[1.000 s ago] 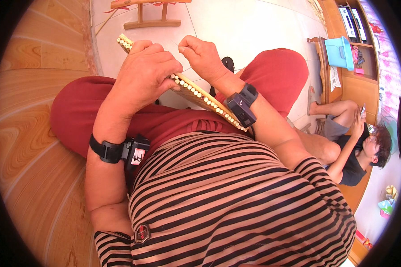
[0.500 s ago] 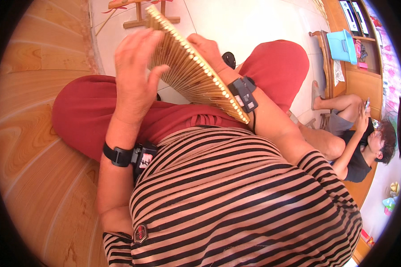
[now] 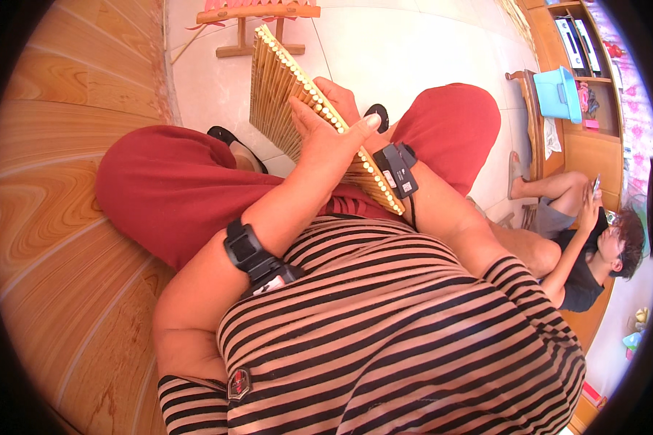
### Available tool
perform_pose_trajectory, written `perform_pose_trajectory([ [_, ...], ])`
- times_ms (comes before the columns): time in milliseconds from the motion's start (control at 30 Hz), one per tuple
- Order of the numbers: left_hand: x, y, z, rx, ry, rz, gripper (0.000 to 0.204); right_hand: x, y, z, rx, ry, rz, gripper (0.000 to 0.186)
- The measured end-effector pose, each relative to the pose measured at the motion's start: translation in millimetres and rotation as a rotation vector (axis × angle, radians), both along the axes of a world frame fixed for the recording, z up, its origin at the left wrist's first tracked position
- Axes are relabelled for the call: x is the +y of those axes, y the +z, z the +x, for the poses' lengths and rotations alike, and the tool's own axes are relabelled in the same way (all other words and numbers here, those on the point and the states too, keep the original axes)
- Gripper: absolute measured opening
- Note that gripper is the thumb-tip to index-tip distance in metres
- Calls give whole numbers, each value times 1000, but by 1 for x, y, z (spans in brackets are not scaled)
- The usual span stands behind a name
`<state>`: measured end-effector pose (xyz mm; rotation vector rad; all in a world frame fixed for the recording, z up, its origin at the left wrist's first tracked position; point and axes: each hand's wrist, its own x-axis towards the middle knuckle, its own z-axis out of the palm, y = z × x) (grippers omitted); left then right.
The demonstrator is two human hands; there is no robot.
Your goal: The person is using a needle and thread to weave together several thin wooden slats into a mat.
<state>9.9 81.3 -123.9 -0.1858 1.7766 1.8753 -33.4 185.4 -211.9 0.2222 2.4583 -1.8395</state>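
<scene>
A flat panel of straw-coloured stalks [image 3: 274, 94], laid side by side with pale round cut ends along one edge, tilts upward above my lap. My left hand [image 3: 325, 141] reaches across its left face and closes over the edge, with the thumb lying over the cut ends. On the far right side, my right hand [image 3: 339, 98] holds the panel from behind; part of its fingers is hidden by the panel. The panel's lower corner lies close to my striped shirt [image 3: 399, 304] and right wrist.
A low wooden stand [image 3: 261, 13] with red strips on top stands on the tiled floor ahead. Wood-grain boards [image 3: 65, 217] fill the left side. At right, a person [image 3: 588, 239] sits holding a phone, near a light-blue bin [image 3: 557, 94] and a wooden cabinet [image 3: 591, 148].
My left hand, blurred and raised off the panel's left before, has moved right and closed on its edge. My right hand keeps its hold. The view has shifted slightly.
</scene>
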Motion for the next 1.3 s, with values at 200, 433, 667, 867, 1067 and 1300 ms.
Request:
perform_pose_trajectory([
  [200, 11, 7, -16, 190, 67, -220, 102, -7, 22, -18, 16, -91, -52, 20],
  [433, -15, 53, -70, 443, -115, -441, 72, -18, 45, -45, 22, -464, -515, 16],
  [667, -83, 30, -135, 667, -218, -670, 50, -28, 59, -19, -92, -508, -1139, 15],
  [867, -94, 38, -138, 589, -208, -691, 37, 25, 102, -8, 134, -473, -1060, 13],
  [1067, -75, 33, -127, 601, -142, -808, 34, 25, 149, 14, 318, -192, -450, 8],
  [1300, -62, 28, -124, 618, -93, -904, 27, 18, 166, 20, 513, 146, -197, 8],
])
